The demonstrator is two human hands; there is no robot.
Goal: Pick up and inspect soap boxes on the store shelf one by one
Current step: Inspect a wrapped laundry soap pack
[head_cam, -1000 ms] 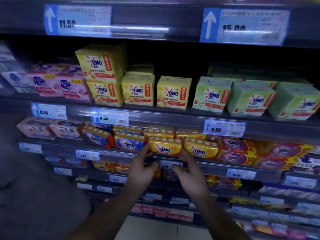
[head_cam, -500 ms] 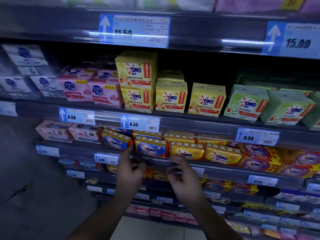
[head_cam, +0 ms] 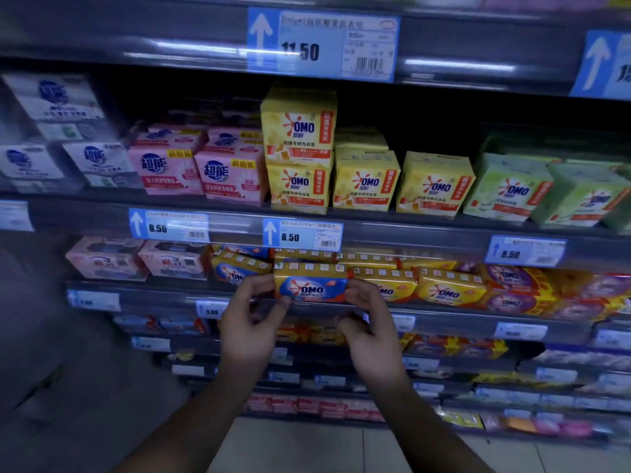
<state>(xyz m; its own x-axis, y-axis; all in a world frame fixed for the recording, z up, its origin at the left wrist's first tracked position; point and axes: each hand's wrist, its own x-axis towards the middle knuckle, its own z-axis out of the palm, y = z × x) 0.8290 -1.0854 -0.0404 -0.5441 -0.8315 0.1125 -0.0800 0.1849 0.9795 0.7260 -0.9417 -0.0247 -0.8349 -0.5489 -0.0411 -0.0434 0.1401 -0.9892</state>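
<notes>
Currently, a blue-and-orange OMO soap pack [head_cam: 312, 287] is being pinched at its two short ends, at the front edge of the shelf [head_cam: 444, 317] that carries the flat packs. The left hand [head_cam: 251, 331] is being closed on the pack's left end, thumb below and fingertips above; the right hand [head_cam: 374, 331] is being closed on the right end in the same manner. Both hands are being held below and in front of the pack, probably so that its printed face is being kept open to view.

The pack is being kept level, label outward. Whether it is resting on the shelf lip or is already being lifted clear cannot be told from this view. Just left of the pack, a like blue-and-orange pack [head_cam: 235, 269] is lying tilted; just right of it, yellow OMO packs [head_cam: 447, 290] are lying in a row, touching one another. Directly above the pack, an 8.50 price tag [head_cam: 302, 235] is being displayed on the next rail up, and above that tag, yellow OMO boxes [head_cam: 298, 153] are being kept stacked two high.

Judgement: the pick-up step for this pack is being carried out; inspection is not yet being done. The end-to-end grip is judged suited to drawing the pack straight out without disturbing its close neighbours.
</notes>
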